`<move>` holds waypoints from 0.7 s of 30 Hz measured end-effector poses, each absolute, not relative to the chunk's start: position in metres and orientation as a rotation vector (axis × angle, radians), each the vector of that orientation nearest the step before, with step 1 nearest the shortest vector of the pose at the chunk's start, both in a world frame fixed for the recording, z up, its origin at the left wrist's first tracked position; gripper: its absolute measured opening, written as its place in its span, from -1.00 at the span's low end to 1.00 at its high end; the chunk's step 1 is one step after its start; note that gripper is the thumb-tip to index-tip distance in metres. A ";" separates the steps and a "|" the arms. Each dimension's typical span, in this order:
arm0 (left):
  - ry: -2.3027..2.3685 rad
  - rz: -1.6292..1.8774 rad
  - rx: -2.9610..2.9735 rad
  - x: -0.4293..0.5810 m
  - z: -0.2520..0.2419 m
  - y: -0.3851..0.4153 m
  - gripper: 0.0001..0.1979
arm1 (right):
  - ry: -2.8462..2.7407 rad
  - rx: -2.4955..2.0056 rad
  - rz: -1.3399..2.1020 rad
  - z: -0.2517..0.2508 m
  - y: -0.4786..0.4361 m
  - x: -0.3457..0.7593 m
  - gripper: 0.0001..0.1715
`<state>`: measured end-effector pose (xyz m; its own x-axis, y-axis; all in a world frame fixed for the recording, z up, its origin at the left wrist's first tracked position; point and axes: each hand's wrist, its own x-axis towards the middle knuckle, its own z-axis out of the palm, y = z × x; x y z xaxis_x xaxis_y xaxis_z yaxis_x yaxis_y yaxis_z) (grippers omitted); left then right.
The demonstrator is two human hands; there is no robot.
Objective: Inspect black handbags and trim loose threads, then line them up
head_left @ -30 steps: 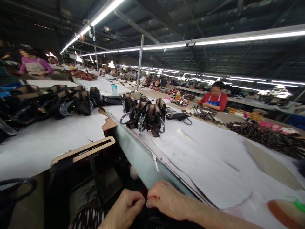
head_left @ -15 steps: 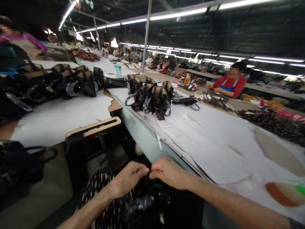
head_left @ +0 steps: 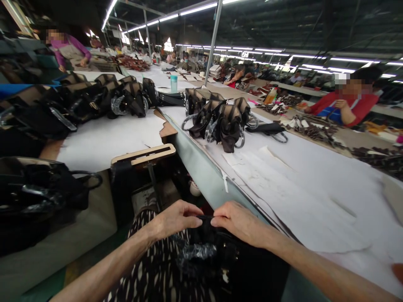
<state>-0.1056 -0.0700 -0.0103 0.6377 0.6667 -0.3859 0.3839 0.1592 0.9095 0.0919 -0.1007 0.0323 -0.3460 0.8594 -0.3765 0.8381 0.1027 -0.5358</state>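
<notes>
1. Here we go: the black bag [head_left: 255,268] sits low in your view at six o'clock, over the patterned cloth [head_left: 151,268], its plastic-wrapped handle [head_left: 198,251] glinting.
2. On the nine o'clock side of its dark upper edge, your left hand [head_left: 176,218] has thumb and forefinger pinching it.
3. Over at three o'clock, your right hand [head_left: 241,222] mirrors that, fingers pinching too, a narrow gap between the two sets of fingertips.
4. Step in hand, by the look of it: working that edge between two pinches. What exactly lies under the thumbs is too dark to tell.
5. The next move, I'd judge, calls for an even grip from both sides, with the wrapped handle, just below, clear of your fingers.
6. Looking out from your bag: another black bag [head_left: 59,184] at ten o'clock, a pale slotted frame [head_left: 153,154] at eleven, a cluster of bags [head_left: 231,130] near twelve on the white-covered bench [head_left: 283,201].
</notes>
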 end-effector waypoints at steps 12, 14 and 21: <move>0.843 0.306 1.469 -0.092 -0.018 -0.078 -0.69 | -2.304 -1.745 1.122 0.029 -0.102 0.088 -0.58; 0.833 0.330 1.444 -0.091 -0.021 -0.079 -0.69 | -2.304 -1.743 1.125 0.028 -0.102 0.089 -0.58; 0.827 0.365 1.499 -0.088 -0.020 -0.078 -0.69 | -2.441 -1.585 1.323 0.031 -0.092 0.116 -0.67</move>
<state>-0.0882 -0.0776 -0.0196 0.6857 0.6821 -0.2541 0.2712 0.0846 0.9588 0.1165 -0.0917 0.0310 -0.5072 0.7336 -0.4522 0.7793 0.1664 -0.6042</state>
